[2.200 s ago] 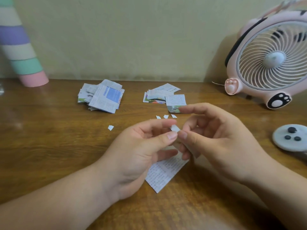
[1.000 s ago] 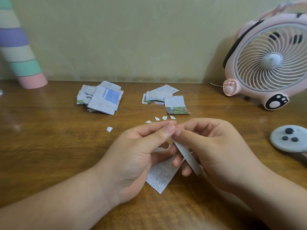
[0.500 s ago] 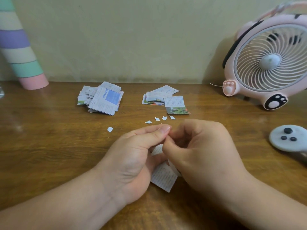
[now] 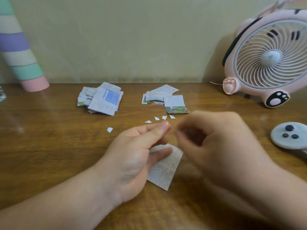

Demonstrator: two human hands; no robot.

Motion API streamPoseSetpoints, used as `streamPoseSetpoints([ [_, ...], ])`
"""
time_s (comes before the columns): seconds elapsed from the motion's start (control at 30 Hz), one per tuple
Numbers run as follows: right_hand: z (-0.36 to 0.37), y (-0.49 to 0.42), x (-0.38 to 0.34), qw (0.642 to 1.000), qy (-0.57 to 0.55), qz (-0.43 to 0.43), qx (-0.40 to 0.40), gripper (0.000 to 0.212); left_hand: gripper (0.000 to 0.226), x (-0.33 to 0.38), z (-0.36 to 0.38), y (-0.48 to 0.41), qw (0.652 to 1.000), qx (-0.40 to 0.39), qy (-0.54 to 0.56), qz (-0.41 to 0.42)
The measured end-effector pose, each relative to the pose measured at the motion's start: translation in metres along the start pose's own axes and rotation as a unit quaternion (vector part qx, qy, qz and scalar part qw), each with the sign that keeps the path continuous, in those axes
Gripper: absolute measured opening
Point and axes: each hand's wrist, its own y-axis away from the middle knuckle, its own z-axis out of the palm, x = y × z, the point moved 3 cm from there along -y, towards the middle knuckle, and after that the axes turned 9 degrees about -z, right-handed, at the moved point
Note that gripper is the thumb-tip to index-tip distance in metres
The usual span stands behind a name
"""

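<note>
A: Your left hand [image 4: 132, 156] holds the printed slip [image 4: 166, 168] low over the table [image 4: 49, 155]. Thumb and forefinger are pinched tight at its upper edge, and the other fingers curl across it.

B: Your right hand [image 4: 216, 143] sits just beside that pinch with its fingers curled in. It's smeared by motion, so I cannot tell whether you have a torn bit between them or nothing.

A: I'd judge you're mid-tear, nipping small bits off the slip's top. Next you need a fresh nip right against your left thumb and a short pull, or the rip may run down into the print.

B: Your left fingers hide the slip's top edge, so its shape is unreadable.

A: Past your knuckles five white scraps [image 4: 157, 118] lie on the wood, four in a row and one off to your left.

B: On your right a grey controller [image 4: 282, 141] is cut by the frame. Farther back sit a paper pile [image 4: 101, 100] and a second pile [image 4: 164, 98], their print too small to read. At the wall, the striped tube [image 4: 18, 47] and pink fan [image 4: 269, 58] both run out of view.
</note>
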Motion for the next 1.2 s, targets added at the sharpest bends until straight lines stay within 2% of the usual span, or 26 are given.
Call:
streamPoseSetpoints([
  [0.07, -0.01, -0.004, 0.022, 0.998, 0.01, 0.057, -0.002, 0.006, 0.013, 0.0, -0.003, -0.002, 1.0, 0.016, 0.005, 0.002],
  [0.13, -0.005, -0.006, 0.043, 0.994, 0.025, 0.103, -0.041, 0.008, 0.013, -0.001, -0.003, -0.001, 1.0, 0.021, 0.0, -0.001],
  [0.23, 0.01, -0.007, 0.053, 0.982, 0.037, 0.125, -0.139, 0.065, 0.02, -0.002, -0.003, 0.003, 1.0, 0.021, -0.013, 0.0],
  [0.27, 0.015, -0.007, 0.054, 0.977, 0.044, 0.128, -0.163, 0.074, 0.022, -0.002, -0.003, 0.004, 1.0, 0.022, -0.016, -0.001],
  [0.33, 0.022, -0.011, 0.056, 0.978, 0.048, 0.119, -0.164, 0.07, 0.023, -0.001, -0.003, 0.005, 1.0, 0.016, -0.022, -0.005],
  [0.43, 0.027, -0.016, 0.062, 0.975, 0.094, 0.111, -0.171, 0.041, 0.022, -0.001, -0.004, 0.005, 1.0, 0.009, -0.03, -0.005],
  [0.5, 0.029, -0.016, 0.063, 0.969, 0.138, 0.098, -0.179, 0.03, 0.022, -0.003, -0.005, 0.004, 0.999, 0.009, -0.03, 0.002],
  [0.53, 0.029, -0.015, 0.062, 0.975, 0.14, 0.069, -0.155, 0.027, 0.021, -0.003, -0.006, 0.004, 0.999, 0.01, -0.035, 0.007],
  [0.63, 0.019, -0.011, 0.051, 0.999, 0.041, -0.016, -0.011, 0.006, 0.015, -0.005, -0.007, 0.004, 0.998, -0.002, -0.054, 0.022],
  [0.7, 0.016, -0.006, 0.044, 0.992, -0.118, 0.039, 0.022, 0.01, 0.016, -0.007, -0.008, 0.002, 0.998, -0.015, -0.057, 0.027],
  [0.77, 0.02, -0.001, 0.035, 0.939, -0.324, 0.115, -0.014, 0.015, 0.02, -0.008, -0.008, 0.0, 0.997, -0.026, -0.067, 0.031],
  [0.83, 0.025, 0.002, 0.028, 0.892, -0.422, 0.153, -0.059, 0.017, 0.025, -0.009, -0.007, -0.001, 0.996, -0.034, -0.076, 0.038],
  [0.93, 0.028, 0.002, 0.025, 0.879, -0.444, 0.148, -0.086, 0.012, 0.032, -0.01, -0.008, -0.001, 0.995, -0.036, -0.087, 0.044],
  [1.07, 0.028, 0.002, 0.022, 0.872, -0.458, 0.151, -0.083, 0.009, 0.015, -0.013, -0.008, -0.001, 0.991, -0.02, -0.118, 0.056],
  [1.13, 0.028, 0.003, 0.021, 0.862, -0.468, 0.177, -0.08, 0.011, 0.015, -0.014, -0.009, -0.001, 0.99, -0.019, -0.126, 0.058],
  [1.2, 0.031, 0.004, 0.022, 0.829, -0.499, 0.239, -0.087, 0.015, 0.014, -0.014, -0.008, 0.0, 0.989, -0.029, -0.131, 0.056],
])
